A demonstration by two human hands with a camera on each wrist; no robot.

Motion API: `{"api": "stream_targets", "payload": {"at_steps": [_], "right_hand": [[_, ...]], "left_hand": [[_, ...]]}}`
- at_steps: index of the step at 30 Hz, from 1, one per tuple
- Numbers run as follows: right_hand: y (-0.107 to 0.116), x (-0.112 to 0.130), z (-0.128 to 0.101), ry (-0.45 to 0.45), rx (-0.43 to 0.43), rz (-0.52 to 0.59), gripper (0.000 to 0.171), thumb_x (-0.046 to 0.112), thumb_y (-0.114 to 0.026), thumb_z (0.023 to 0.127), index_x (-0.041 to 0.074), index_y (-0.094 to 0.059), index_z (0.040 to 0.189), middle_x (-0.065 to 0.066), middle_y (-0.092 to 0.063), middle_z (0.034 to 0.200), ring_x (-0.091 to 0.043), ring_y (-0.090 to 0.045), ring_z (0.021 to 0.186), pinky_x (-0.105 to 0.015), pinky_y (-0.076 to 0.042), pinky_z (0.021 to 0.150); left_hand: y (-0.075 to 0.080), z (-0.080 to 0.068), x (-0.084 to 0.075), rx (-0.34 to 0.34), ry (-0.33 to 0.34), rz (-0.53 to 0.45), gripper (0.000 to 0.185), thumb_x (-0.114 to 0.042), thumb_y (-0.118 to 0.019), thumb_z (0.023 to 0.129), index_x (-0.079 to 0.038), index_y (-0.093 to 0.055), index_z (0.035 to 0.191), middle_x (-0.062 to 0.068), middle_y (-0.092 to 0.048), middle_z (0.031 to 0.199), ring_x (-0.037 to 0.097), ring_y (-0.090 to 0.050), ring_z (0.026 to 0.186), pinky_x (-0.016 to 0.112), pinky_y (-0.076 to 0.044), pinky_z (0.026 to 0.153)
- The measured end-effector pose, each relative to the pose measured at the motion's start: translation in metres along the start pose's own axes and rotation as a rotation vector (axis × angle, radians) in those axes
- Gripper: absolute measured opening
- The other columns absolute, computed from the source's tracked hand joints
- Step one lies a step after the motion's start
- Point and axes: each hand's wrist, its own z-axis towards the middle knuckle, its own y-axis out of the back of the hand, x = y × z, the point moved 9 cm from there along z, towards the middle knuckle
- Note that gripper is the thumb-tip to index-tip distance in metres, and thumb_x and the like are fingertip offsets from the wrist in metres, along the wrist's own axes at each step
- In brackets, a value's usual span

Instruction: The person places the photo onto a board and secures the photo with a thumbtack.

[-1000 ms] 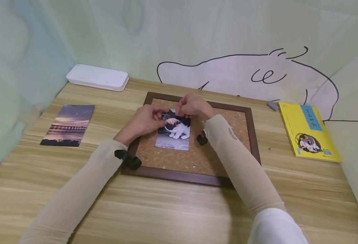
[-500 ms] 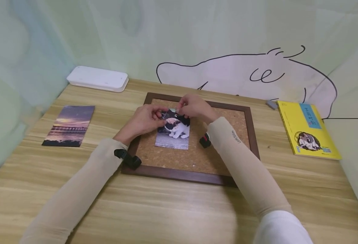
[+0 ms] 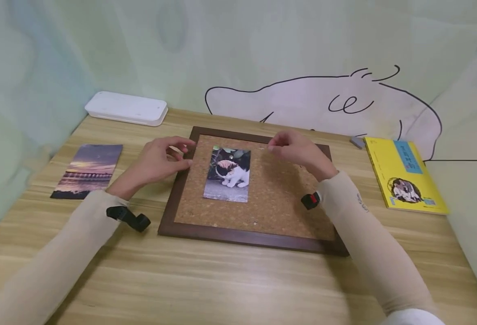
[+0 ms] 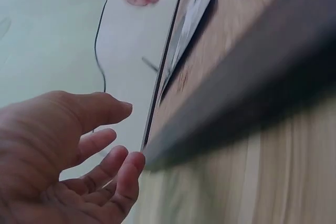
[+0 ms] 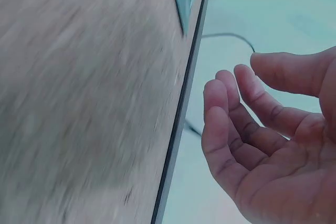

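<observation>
A photo of a black-and-white cat (image 3: 227, 183) lies on a cork board (image 3: 197, 210) with a dark brown frame. A small shiny pin (image 3: 231, 157) shows near the photo's top edge. My left hand (image 3: 153, 160) is at the frame's left side, fingers relaxed and apart from the photo. In the left wrist view, nothing sits between its thumb and fingers. My right hand (image 3: 297, 151) is above the board's upper right part, fingers loosely bent. The right wrist view shows its thumb and fingertips apart, holding nothing.
A sunset photo (image 3: 88, 171) lies on the wooden table left of the board. A white case (image 3: 126, 108) stands at the back left. To the right are a yellow book (image 3: 405, 176) and a small grey block (image 3: 357, 142). Another small pin (image 3: 255, 222) is low on the cork.
Both hands have left the cat photo: the left moved leftward to the frame's edge, the right moved rightward over the cork. The photo stays on the board with the pin visible.
</observation>
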Motion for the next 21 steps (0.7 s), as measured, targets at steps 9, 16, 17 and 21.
{"api": "stream_targets", "payload": {"at_steps": [9, 16, 17, 21], "right_hand": [[0.035, -0.047, -0.035, -0.054, -0.065, -0.072, 0.028, 0.029, -0.060, 0.100, 0.005, -0.065, 0.115, -0.013, -0.061, 0.110, -0.027, -0.055, 0.098, -0.037, -0.047, 0.082], [0.052, -0.085, -0.064, -0.116, -0.084, -0.082, 0.032, 0.029, -0.059, 0.102, 0.003, -0.064, 0.120, -0.014, -0.061, 0.109, -0.027, -0.052, 0.099, -0.033, -0.046, 0.082], [0.055, -0.089, -0.068, -0.125, -0.088, -0.084, 0.032, 0.029, -0.059, 0.102, 0.003, -0.064, 0.121, -0.015, -0.062, 0.109, -0.028, -0.053, 0.099, -0.033, -0.046, 0.083], [0.066, -0.107, -0.081, -0.154, -0.103, -0.069, 0.034, 0.029, -0.058, 0.103, 0.002, -0.062, 0.122, -0.017, -0.063, 0.111, -0.030, -0.056, 0.100, -0.036, -0.047, 0.086]], "left_hand": [[0.066, -0.037, 0.047, -0.071, 0.100, 0.146, 0.055, -0.034, -0.075, 0.090, -0.015, -0.058, 0.139, 0.017, -0.060, 0.126, 0.033, -0.063, 0.106, 0.020, -0.045, 0.071], [0.100, -0.069, 0.102, -0.107, 0.228, 0.142, 0.065, -0.043, -0.070, 0.092, -0.012, -0.049, 0.146, 0.021, -0.053, 0.132, 0.030, -0.051, 0.108, 0.020, -0.049, 0.061], [0.104, -0.073, 0.108, -0.112, 0.247, 0.145, 0.067, -0.044, -0.070, 0.092, -0.012, -0.048, 0.146, 0.023, -0.052, 0.134, 0.032, -0.050, 0.109, 0.021, -0.049, 0.059], [0.118, -0.085, 0.126, -0.142, 0.290, 0.219, 0.071, -0.049, -0.069, 0.091, -0.011, -0.047, 0.147, 0.028, -0.050, 0.136, 0.042, -0.050, 0.113, 0.021, -0.042, 0.059]]}}
